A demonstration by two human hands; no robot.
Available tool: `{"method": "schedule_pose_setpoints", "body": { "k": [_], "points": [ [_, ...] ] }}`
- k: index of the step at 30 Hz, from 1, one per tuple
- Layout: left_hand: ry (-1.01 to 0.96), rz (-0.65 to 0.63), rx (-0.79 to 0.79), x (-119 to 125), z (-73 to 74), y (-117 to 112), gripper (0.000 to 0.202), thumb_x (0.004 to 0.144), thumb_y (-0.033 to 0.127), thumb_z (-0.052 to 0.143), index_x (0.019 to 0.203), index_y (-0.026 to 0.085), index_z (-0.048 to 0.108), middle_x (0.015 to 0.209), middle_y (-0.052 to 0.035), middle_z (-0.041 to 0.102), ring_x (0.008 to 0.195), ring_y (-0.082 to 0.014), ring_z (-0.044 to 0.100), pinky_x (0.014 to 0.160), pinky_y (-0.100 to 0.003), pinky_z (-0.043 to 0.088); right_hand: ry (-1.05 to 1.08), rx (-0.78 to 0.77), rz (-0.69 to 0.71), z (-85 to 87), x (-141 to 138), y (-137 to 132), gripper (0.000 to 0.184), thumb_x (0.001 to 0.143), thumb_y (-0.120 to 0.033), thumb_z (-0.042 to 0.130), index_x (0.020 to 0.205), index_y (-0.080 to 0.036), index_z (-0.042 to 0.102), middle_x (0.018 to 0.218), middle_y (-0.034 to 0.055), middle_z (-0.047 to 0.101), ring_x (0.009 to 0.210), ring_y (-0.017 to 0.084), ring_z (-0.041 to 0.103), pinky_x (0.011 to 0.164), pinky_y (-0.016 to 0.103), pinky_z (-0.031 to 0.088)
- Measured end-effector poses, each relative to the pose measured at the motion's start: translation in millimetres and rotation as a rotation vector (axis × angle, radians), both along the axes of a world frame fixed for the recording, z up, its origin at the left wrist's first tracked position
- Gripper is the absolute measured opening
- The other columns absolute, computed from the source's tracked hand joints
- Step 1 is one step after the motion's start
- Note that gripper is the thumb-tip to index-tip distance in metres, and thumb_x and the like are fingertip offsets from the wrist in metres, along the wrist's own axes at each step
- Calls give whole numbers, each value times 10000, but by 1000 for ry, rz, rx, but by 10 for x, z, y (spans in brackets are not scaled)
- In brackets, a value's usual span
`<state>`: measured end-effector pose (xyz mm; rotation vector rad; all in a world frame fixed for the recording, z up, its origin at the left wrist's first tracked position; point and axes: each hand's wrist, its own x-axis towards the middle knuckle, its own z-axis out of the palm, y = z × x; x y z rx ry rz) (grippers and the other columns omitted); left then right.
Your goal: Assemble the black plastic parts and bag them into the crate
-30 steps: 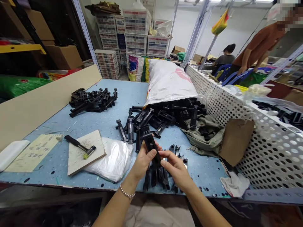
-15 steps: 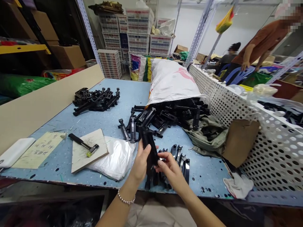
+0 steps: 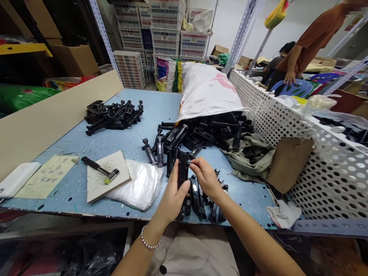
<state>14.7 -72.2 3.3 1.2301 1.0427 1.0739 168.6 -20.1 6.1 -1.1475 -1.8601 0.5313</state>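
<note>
Wrapped around a long black plastic part [image 3: 183, 168] is my left hand [image 3: 173, 195], which holds it upright above the near edge of the table. At the part's upper right side, my right hand [image 3: 204, 176] has its thumb and forefinger pinched together; what sits between them is too small to make out. Below both hands, several similar black plastic parts [image 3: 198, 197] lie in a row. Just beyond, a heap of loose black parts [image 3: 201, 134] spills from a white woven sack [image 3: 207, 92].
A hammer [image 3: 99, 168] rests on a pale board [image 3: 109, 188], beside clear plastic bags [image 3: 140, 188]. Another pile of black parts [image 3: 112, 115] is at the far left. A perforated metal panel [image 3: 287, 134] borders the right side. Behind it a person in orange [image 3: 316, 38] stands.
The black part has turned more upright in my left hand. My right hand has moved up from its lower side to near its top. The view has shifted slightly.
</note>
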Motion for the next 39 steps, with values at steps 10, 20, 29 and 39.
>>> {"method": "schedule_pose_setpoints", "body": {
  "k": [10,20,29,39],
  "points": [
    [195,9,148,-175,58,-3,695,877,395,544,1485,311,219,1378,-87,484,1260,-290,470,1039,-453,406,387,-628,210,83,-28,-49,320,909,-513,448,838,-207,503,652,-32,496,512,108,471,435,228,395],
    [-293,-192,-474,-286,270,-18,737,848,452,565,1481,279,230,633,8,624,523,-147,627,487,-244,523,-565,436,455,303,388,101,312,963,-180,380,1200,-240,574,1056,89,655,961,223,606,841,407,515],
    [-256,-194,-496,-183,205,-63,697,878,429,531,1478,267,217,644,13,597,539,-133,623,499,-221,521,-812,589,396,172,450,34,260,967,-140,379,1164,-91,542,859,96,629,760,181,577,589,283,454],
    [-271,-218,-543,-247,137,93,804,823,558,529,1479,239,189,555,-4,604,459,-147,590,412,-198,464,-897,593,384,265,307,106,241,986,-251,385,1049,-112,572,787,68,610,668,170,531,566,292,395]
  ]
}}
